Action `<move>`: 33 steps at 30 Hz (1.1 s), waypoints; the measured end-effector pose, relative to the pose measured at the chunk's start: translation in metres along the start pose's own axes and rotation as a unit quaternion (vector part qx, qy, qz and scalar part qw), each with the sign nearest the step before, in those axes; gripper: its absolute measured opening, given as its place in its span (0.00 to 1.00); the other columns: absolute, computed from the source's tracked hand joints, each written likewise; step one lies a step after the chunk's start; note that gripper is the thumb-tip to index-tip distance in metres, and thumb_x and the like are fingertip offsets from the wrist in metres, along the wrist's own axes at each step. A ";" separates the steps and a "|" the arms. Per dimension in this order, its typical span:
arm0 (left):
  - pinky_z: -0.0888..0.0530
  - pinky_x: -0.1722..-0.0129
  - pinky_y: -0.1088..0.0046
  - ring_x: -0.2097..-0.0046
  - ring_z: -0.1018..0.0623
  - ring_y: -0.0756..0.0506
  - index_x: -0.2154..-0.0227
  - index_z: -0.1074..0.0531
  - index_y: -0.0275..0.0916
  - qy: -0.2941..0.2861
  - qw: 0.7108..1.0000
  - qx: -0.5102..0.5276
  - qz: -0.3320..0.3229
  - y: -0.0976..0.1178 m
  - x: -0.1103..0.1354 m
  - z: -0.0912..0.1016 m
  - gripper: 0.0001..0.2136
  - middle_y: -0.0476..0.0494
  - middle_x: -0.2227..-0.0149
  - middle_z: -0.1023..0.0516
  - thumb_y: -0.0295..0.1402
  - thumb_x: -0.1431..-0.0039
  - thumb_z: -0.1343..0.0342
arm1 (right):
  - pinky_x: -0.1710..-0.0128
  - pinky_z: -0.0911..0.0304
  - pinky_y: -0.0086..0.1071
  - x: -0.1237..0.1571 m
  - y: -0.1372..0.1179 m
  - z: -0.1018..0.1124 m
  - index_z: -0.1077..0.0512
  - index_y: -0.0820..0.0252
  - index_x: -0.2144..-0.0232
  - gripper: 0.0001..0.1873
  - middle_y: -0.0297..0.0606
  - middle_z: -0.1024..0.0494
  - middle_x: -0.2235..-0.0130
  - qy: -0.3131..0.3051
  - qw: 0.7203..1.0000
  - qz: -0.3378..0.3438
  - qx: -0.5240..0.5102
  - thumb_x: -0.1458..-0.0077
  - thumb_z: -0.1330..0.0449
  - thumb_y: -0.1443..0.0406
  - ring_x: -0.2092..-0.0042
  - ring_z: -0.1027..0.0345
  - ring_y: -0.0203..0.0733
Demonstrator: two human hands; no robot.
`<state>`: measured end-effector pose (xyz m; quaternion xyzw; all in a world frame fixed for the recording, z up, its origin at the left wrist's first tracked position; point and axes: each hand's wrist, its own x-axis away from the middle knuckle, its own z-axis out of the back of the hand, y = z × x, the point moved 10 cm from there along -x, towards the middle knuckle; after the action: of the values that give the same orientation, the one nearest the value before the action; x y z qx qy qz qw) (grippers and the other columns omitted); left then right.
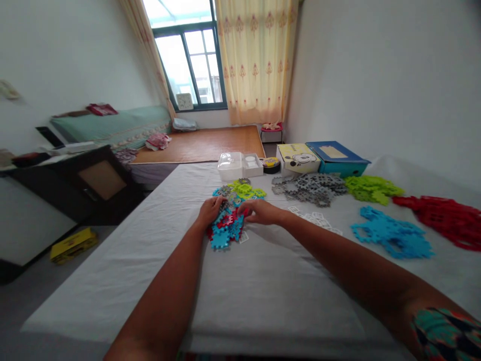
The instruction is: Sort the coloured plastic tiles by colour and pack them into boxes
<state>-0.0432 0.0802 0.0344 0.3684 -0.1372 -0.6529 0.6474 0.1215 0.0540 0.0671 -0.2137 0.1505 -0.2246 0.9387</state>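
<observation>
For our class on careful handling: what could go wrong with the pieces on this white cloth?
The mixed-colour pile has overlapping pieces, so some could slip beneath the left hand or right hand. The loose white pieces lie close by the right forearm and might be swept aside.

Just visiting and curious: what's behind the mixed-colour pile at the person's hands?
Behind the pile stand a translucent box and a white tray; whatever the pile itself covers is hidden.

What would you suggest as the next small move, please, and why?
Perhaps the right hand should draw out one of the red pieces: it sits close beside them at the mixed-colour pile, and a separate red pile lies farther right.
</observation>
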 end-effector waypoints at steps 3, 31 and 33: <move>0.29 0.57 0.69 0.59 0.22 0.43 0.62 0.20 0.37 0.003 1.000 0.002 -0.002 -0.002 -0.001 0.000 0.24 0.42 0.62 0.18 0.45 0.39 0.59 | 0.61 0.37 0.29 0.001 0.007 0.006 0.27 0.62 0.54 0.23 0.42 0.24 0.56 0.013 0.999 -0.029 -0.006 0.55 0.32 0.69 0.60 0.29 0.40; 0.29 0.55 0.68 0.58 0.22 0.43 0.61 0.21 0.37 -0.012 1.000 -0.008 -0.013 0.001 0.000 0.002 0.25 0.43 0.61 0.18 0.47 0.39 0.59 | 0.65 0.37 0.28 0.079 0.054 0.067 0.24 0.59 0.62 0.09 0.36 0.21 0.65 0.166 0.982 -0.060 -0.070 0.45 0.42 0.66 0.65 0.29 0.36; 0.29 0.55 0.68 0.57 0.22 0.43 0.61 0.21 0.38 -0.012 1.000 -0.014 -0.013 -0.001 0.000 0.002 0.25 0.43 0.61 0.18 0.48 0.39 0.59 | 0.66 0.37 0.29 0.088 0.072 0.075 0.23 0.60 0.64 0.09 0.36 0.21 0.68 0.112 0.988 -0.086 -0.059 0.44 0.43 0.64 0.67 0.29 0.37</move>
<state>-0.0448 0.0801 0.0352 0.3529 -0.1309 -0.6675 0.6425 0.2511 0.0941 0.0818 -0.2539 0.2491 -0.3176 0.8790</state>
